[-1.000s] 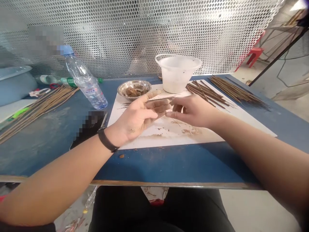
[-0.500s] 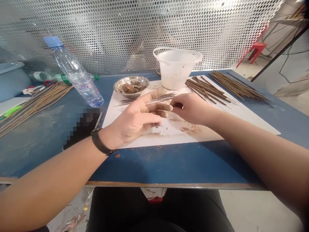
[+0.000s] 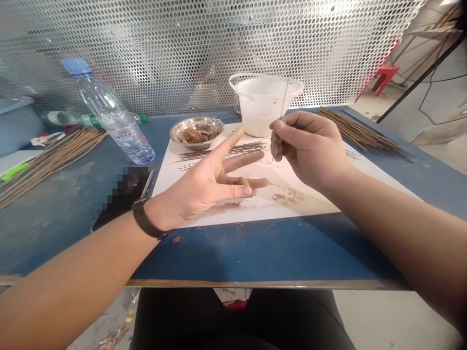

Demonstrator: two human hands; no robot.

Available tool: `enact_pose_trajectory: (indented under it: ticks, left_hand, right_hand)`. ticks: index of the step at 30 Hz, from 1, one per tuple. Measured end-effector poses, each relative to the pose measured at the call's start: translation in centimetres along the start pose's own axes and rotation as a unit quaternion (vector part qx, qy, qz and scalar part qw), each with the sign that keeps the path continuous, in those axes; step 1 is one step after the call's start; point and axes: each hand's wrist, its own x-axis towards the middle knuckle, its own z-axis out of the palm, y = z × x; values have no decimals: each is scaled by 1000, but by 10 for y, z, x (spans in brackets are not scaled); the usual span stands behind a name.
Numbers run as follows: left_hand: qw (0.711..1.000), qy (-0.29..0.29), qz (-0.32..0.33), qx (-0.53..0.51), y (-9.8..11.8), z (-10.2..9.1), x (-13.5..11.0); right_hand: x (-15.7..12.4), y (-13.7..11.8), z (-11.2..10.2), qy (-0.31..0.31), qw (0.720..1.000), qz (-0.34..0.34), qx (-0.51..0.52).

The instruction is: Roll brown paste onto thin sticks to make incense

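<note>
My right hand [image 3: 310, 146] is raised over the white sheet [image 3: 251, 211], pinching a thin dark stick [image 3: 285, 97] that stands nearly upright in front of the bucket. My left hand [image 3: 215, 182] hovers palm inward over the sheet, its clay-stained fingers spread, with nothing plainly held. Beyond its fingertips lies a row of thin dark sticks [image 3: 251, 148]. A metal bowl [image 3: 197, 146] holding brown, clay-like lumps [image 3: 193, 135] stands behind them. Brown crumbs [image 3: 288, 196] are scattered on the sheet between my hands. My right hand covers most of the brown-coated sticks on the sheet.
A white bucket [image 3: 259, 114] stands at the back against a perforated metal panel [image 3: 182, 58]. Left are a tilted water bottle [image 3: 124, 136], a dark, pixelated flat object [image 3: 124, 194] and a bundle of brown sticks [image 3: 58, 158]. Another bundle [image 3: 357, 131] lies at the right.
My right hand has risen from the sheet and moved right, with a thin stick now visible in its fingers. My left hand's fingers have spread wider.
</note>
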Motion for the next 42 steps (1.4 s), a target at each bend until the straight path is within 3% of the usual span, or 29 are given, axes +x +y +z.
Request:
enact_pose_trajectory:
  ticks: [8,14,17,23,30,42]
  left_hand:
    - [997,-68,-41,-4,6,0,-5]
    - [996,-55,-71,-11,3,2,-4]
    - [993,-81,-80,-10,1,3,-2]
    - [990,-103,-74,54,1,4,0]
    - [989,-111,-36,85,-2,3,1]
    - [988,-101,-36,110,-4,4,0]
  right_hand:
    - [-12,-10,8,-64,996,-28,51]
    - [-19,-11,13,-158,984,10,79]
    - [-20,-12,14,-184,979,19,89]
    - [-17,-11,16,-174,980,-17,99]
    - [-18,-13,17,-177,981,2,83]
    - [-19,-15,18,-159,986,-16,48]
